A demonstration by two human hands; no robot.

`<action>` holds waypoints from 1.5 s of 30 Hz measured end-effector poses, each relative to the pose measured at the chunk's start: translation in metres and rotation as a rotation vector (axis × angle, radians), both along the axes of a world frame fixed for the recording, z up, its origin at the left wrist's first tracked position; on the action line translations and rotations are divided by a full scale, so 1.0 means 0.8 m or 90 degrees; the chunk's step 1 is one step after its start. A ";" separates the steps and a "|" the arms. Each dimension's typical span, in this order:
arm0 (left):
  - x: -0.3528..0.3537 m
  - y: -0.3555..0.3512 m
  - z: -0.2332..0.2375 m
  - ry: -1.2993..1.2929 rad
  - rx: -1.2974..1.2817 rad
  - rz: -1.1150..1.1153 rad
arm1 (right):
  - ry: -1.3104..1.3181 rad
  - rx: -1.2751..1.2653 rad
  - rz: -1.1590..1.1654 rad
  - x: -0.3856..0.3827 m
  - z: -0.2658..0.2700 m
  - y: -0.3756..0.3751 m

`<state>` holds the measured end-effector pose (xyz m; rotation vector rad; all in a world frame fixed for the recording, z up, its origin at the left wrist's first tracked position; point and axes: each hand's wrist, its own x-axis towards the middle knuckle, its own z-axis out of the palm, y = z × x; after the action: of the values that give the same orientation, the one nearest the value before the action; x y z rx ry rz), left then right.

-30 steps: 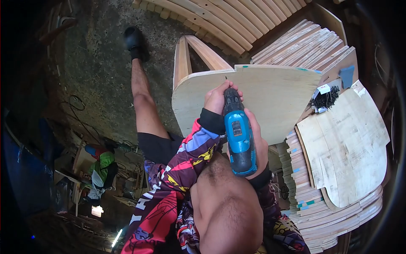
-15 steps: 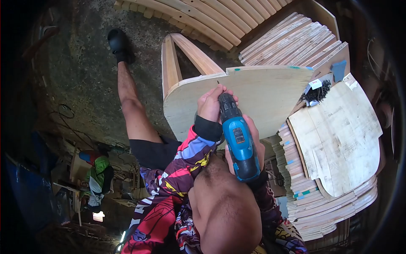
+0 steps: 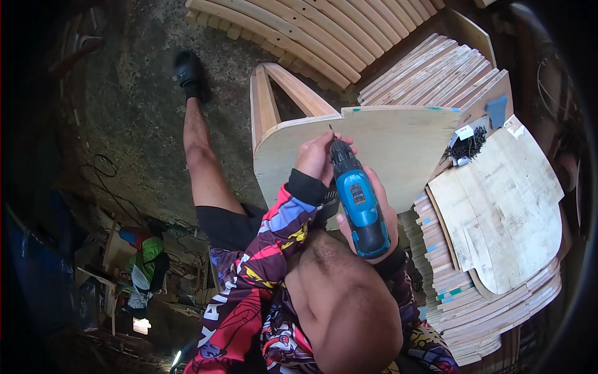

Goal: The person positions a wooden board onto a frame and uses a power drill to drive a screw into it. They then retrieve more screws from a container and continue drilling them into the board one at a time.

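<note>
A blue and black cordless drill (image 3: 360, 209) lies across the middle of the view, its bit pointing up toward the edge of a pale plywood panel (image 3: 398, 140). My right hand (image 3: 383, 206) is closed round the drill's body and grip, most of the grip being hidden underneath. Around the black chuck, my left hand (image 3: 313, 160) is closed, with the thumb close to the bit and fingertips showing on the far side. The curved panel is joined at its upper left to a wooden frame (image 3: 268, 103) of angled slats.
Black screws (image 3: 470, 143) lie in an opened box at the right. Beneath and beside it are a shaped plywood sheet (image 3: 498, 206) and stacked wooden pieces (image 3: 492, 324). More slats (image 3: 430, 71) and curved rails (image 3: 299, 31) stand behind. My outstretched leg (image 3: 202, 156) rests on the concrete floor (image 3: 137, 112).
The drill and both hands have shifted slightly right and down in view, along with the panel and my leg. Both hands keep their hold on the drill.
</note>
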<state>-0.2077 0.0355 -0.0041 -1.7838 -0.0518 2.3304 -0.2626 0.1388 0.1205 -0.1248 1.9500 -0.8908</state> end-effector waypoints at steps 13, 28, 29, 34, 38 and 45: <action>-0.022 -0.004 0.094 0.753 -0.988 -0.380 | 0.037 -0.170 -0.054 0.027 -0.034 0.037; -0.021 0.006 0.085 0.737 -0.982 -0.319 | 0.019 -0.064 0.118 0.003 -0.017 0.041; -0.021 0.006 0.084 0.735 -0.978 -0.320 | 0.016 -0.061 0.117 0.003 -0.018 0.041; -0.021 0.007 0.084 0.707 -0.988 -0.299 | -0.013 -0.040 0.107 -0.002 -0.014 0.034; -0.021 -0.002 0.086 0.711 -0.976 -0.314 | -0.024 -0.003 0.124 -0.008 -0.010 0.026; -0.017 0.001 0.082 0.688 -0.987 -0.273 | -0.033 0.015 0.127 -0.007 -0.009 0.024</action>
<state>-0.2217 0.0363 0.0614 -0.1806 2.3963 2.5733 -0.2678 0.1580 0.1133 -0.2743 1.8628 -0.7323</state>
